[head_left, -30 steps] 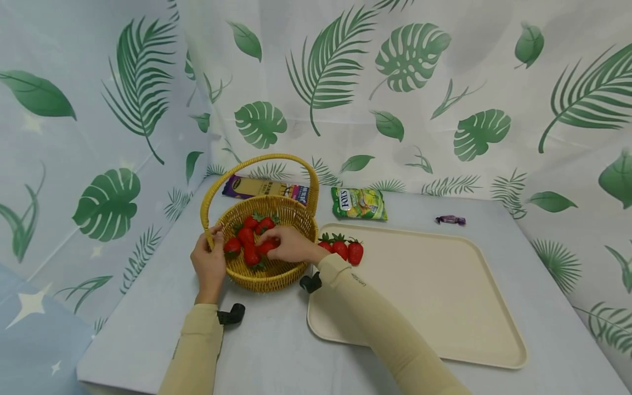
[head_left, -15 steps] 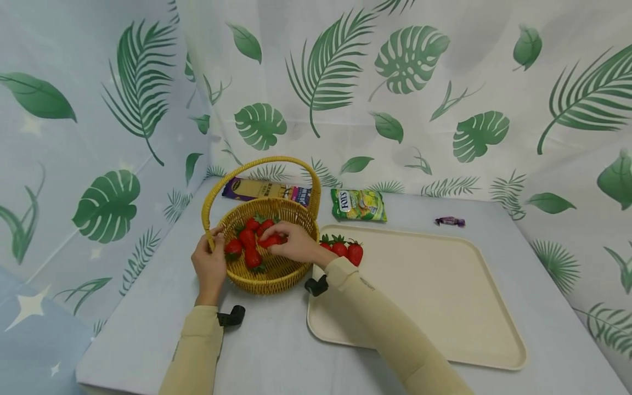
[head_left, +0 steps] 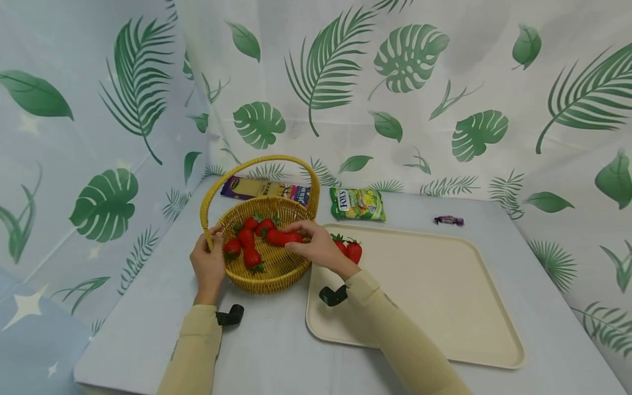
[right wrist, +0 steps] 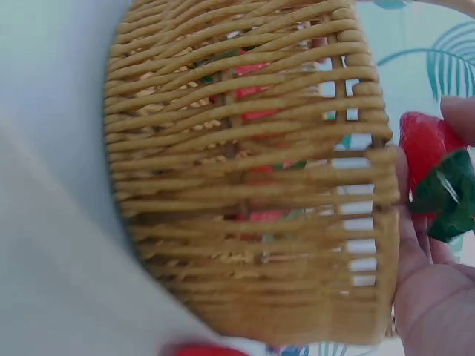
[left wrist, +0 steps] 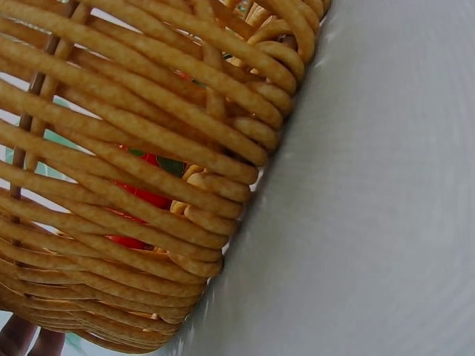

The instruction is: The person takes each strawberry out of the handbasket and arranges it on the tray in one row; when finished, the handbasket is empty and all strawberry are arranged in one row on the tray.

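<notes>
A yellow wicker basket [head_left: 266, 284] with a tall handle holds several red strawberries [head_left: 246, 237]. At its left side my left hand [head_left: 208, 266] grips the rim by the foot of the handle; only fingertips [left wrist: 46, 343] peek in at the left wrist view's lower corner. My right hand [head_left: 316, 244] is over the basket's right rim, pinching a strawberry [right wrist: 424, 141] between thumb and fingers, its green leaves toward the palm. Two more strawberries [head_left: 353, 251] lie on the beige tray [head_left: 419, 296], partly behind the right hand.
Behind the basket lies a purple and tan snack packet [head_left: 261, 187]. A green FOX'S candy bag [head_left: 357, 204] sits at the tray's far edge, and a small purple wrapped candy [head_left: 449, 220] lies farther right. Leaf-printed cloth [head_left: 326, 55] stands behind the table.
My right hand has drawn a strawberry from the middle of the basket rightward to its right rim. My left hand has stayed on the basket.
</notes>
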`<state>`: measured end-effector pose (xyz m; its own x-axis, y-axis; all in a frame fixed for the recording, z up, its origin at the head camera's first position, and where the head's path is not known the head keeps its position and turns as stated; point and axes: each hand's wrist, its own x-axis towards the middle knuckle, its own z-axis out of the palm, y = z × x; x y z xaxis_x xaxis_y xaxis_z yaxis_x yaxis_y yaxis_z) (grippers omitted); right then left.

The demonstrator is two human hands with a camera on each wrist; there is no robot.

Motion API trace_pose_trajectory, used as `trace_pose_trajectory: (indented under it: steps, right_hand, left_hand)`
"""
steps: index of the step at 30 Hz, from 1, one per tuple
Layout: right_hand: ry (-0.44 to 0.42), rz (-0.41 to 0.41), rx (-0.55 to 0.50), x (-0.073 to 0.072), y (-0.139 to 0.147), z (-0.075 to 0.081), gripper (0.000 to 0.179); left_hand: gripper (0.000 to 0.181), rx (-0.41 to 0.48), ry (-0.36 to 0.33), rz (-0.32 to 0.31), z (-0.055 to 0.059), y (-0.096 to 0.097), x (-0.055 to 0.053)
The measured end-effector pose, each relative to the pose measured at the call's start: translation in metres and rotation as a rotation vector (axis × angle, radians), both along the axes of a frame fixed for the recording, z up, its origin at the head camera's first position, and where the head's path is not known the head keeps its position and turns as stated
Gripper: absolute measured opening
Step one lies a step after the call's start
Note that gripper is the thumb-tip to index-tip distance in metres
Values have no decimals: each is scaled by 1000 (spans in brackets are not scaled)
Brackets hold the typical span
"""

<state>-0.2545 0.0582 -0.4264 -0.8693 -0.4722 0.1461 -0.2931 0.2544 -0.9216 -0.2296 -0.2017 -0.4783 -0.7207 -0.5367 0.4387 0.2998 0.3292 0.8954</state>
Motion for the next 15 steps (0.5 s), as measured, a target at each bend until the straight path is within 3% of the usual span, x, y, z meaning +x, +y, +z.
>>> trace_pose_trajectory:
  steps: [9, 15]
  right_hand:
    - [-19, -45, -84, 19, 28, 3, 34]
    - [-26, -90, -131, 25, 48, -3, 30]
  left_hand:
    - [22, 18, 20, -15, 1, 0, 1]
    - [22, 20, 11, -15, 1, 0, 1]
